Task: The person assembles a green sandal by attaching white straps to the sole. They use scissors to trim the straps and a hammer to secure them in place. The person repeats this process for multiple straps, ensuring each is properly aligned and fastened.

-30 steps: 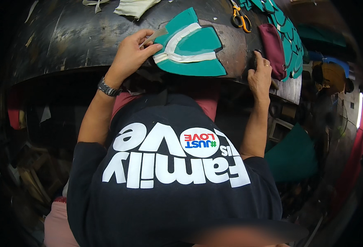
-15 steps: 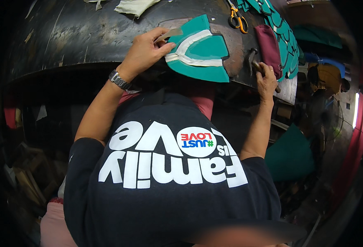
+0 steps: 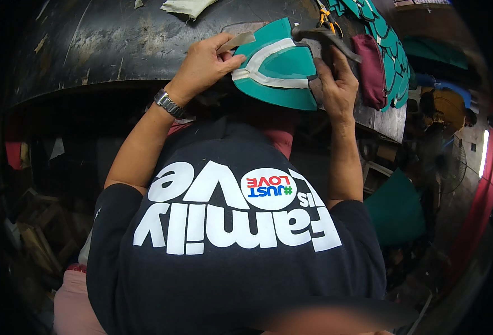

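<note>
A teal, U-shaped cut piece [image 3: 274, 99] lies at the table's near edge, with a white band [image 3: 282, 83] curving along its inside. My left hand [image 3: 206, 66] is closed at its left end, pinching a tan strip [image 3: 238, 41]. Fingertips of that hand also touch the teal piece's edge. My right hand [image 3: 338, 89] grips a hammer [image 3: 331, 38], holding it up over the right side of the piece. The hammer's head reaches above the far right part of the teal piece. The fingers partly hide its handle.
Right of the hammer lies a maroon pouch [image 3: 371, 72], beside a heap of teal cut pieces [image 3: 394, 67]. Orange-handled scissors [image 3: 330, 23] lie behind the hammer. A pale cloth scrap [image 3: 189, 6] rests at the far side of the dark table [image 3: 129, 50].
My right hand has lifted the hammer from beside the maroon pouch and brought it left over the teal piece. The teal piece and my left hand have shifted slightly right.
</note>
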Available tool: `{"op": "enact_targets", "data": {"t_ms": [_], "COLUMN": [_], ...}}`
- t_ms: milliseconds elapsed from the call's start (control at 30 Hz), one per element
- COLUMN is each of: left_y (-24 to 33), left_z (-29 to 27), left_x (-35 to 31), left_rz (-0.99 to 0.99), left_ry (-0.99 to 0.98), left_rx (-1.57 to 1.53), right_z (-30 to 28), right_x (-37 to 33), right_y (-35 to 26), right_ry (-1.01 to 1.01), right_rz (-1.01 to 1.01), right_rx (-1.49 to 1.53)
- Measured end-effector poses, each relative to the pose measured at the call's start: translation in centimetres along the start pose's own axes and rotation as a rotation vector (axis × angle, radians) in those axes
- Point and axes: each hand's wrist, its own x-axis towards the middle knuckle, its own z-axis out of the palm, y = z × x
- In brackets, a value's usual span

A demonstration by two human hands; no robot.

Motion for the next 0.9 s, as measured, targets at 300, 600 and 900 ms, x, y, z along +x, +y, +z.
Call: {"op": "enact_targets", "data": {"t_ms": [300,600,900], "left_y": [0.2,0.0,0.2], "left_z": [0.0,0.2,0.4], "left_x": [0.1,0.0,-0.3], "left_rz": [-0.021,0.014,0.012], "left_ry": [-0.017,0.014,0.064], "left_rx": [0.011,0.015,-0.051], "right_z": [1.4,2.5,2.0], "right_x": [-1.6,-2.3,-3.6], "right_y": [-1.4,-3.9,-5.9], "right_ry": [-0.037,-0.221,-0.251], "right_rz": [0.010,0.025,0.052], "right_rx": [-0.210,-0.408,-0.501]}}
